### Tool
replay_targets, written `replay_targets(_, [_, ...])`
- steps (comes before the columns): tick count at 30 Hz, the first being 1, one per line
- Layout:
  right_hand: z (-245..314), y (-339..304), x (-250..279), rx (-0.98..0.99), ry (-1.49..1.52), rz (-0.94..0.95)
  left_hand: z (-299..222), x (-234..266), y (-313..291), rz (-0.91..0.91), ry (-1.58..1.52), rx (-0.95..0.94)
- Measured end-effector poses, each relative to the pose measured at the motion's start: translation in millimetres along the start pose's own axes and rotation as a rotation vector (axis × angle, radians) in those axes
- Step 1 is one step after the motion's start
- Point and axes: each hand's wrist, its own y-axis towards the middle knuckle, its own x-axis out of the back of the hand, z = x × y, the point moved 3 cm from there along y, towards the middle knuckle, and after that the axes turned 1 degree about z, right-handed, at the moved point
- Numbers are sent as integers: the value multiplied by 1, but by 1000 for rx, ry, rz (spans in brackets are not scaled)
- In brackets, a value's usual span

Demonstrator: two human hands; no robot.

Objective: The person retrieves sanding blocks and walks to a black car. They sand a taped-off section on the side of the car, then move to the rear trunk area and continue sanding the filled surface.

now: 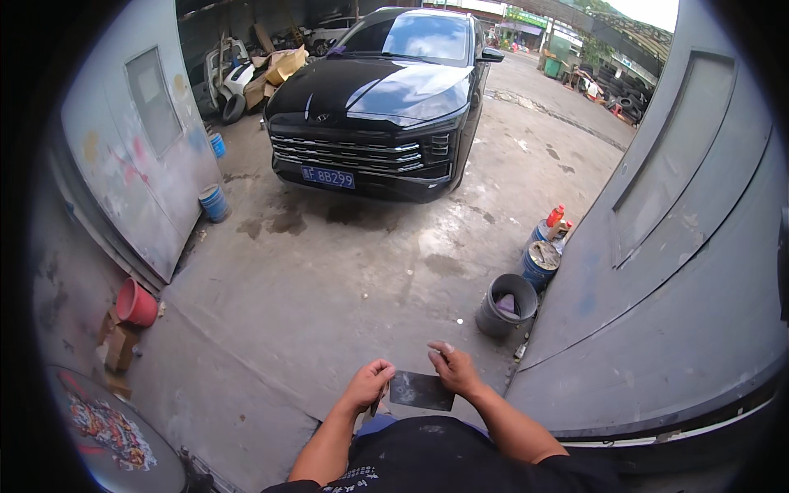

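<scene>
The right hand (454, 370) pinches the top edge of a dark flat scraper blade (422, 391), held low in front of the body. The left hand (367, 384) is curled around a thin tool (376, 404) just beside the blade. A grey bucket (505, 306) stands on the concrete floor (329, 279) nearby, beyond it a black car (378, 99).

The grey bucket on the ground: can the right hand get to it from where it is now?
Probably not without stepping closer. The right hand holds a dark flat blade, and bare concrete lies between it and the grey bucket; nothing blocks the way.
</scene>
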Motion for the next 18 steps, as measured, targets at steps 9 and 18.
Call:
replay_targets(9, [60, 90, -58, 48, -76, 237, -68, 92, 36, -77, 166, -169])
replay_targets(18, [66, 126, -108, -185, 71, 375, -94, 126, 41, -160, 227, -63])
